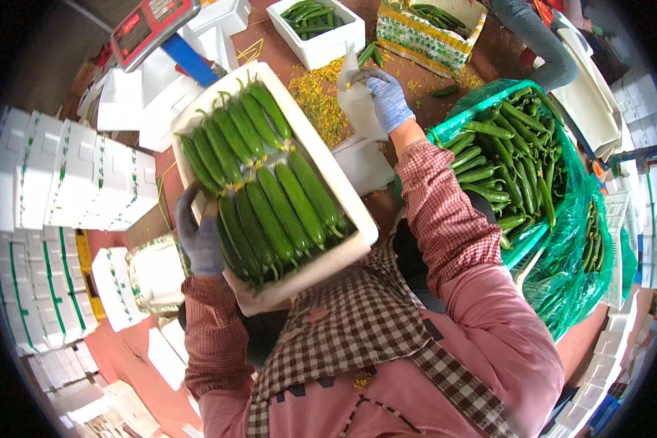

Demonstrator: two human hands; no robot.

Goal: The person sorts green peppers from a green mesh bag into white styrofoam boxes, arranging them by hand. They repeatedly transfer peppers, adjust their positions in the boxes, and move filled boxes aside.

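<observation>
A white foam box [366, 232] full of cucumbers [276, 211] in two rows lies tilted before me. Gloved, my left hand [200, 235] grips the box's left side, its fingers partly hidden by the rim. My right hand [386, 98], also gloved, is raised beyond the box's right side and pinches a thin, whitish translucent sheet [356, 107] that hangs down. Yellow blossoms show between the two cucumber rows.
At my right stands a crate lined with green plastic [572, 241], heaped with loose cucumbers [517, 159]. Ahead are a foam box [328, 46] and a printed carton [421, 41], both with cucumbers. A red scale [150, 27] is front left; stacked foam boxes [76, 175] stand left. A person's leg [542, 49] is front right.
</observation>
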